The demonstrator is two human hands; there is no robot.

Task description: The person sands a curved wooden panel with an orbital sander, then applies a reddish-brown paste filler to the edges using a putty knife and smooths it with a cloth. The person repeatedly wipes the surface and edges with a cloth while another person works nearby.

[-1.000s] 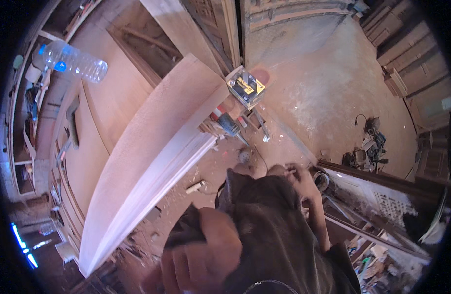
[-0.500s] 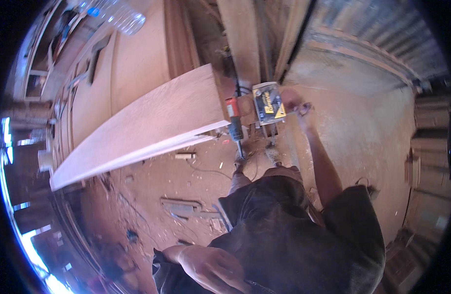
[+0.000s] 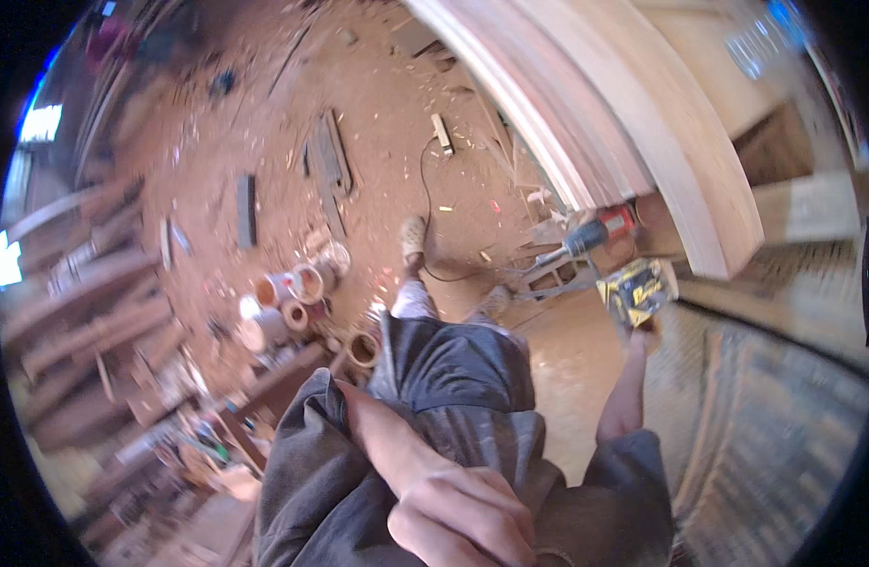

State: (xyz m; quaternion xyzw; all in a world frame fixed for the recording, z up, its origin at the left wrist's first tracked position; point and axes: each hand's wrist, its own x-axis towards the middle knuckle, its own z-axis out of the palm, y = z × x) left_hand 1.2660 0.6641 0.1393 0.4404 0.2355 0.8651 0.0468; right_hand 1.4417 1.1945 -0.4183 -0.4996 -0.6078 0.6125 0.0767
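My left hand (image 3: 463, 515) is curled against the front of my dark shirt (image 3: 463, 439). Its fingers are bent inward, and anything inside them is hidden. My right arm reaches out to the right, where my right hand (image 3: 646, 333) is at the near edge of a black-and-yellow carton (image 3: 637, 291). Blur and the carton hide those fingers, so their grip cannot be made out. Just beyond the carton lies a red-and-dark power tool (image 3: 595, 232), beside the end of a long, thick wooden board (image 3: 675, 123).
Cylindrical containers (image 3: 293, 288) cluster on the dusty floor left of my feet. Dark wood pieces (image 3: 247, 210) and a cable (image 3: 425, 189) lie farther off. Stacked timber (image 3: 94, 331) lines the left side; corrugated sheeting (image 3: 775, 416) is at the right. A plastic bottle (image 3: 758, 47) is at the far right.
The view has swung to the left, bringing containers and timber into sight. My right hand, earlier beside the carton's right end, now meets its near edge. My left hand is still curled near my body.
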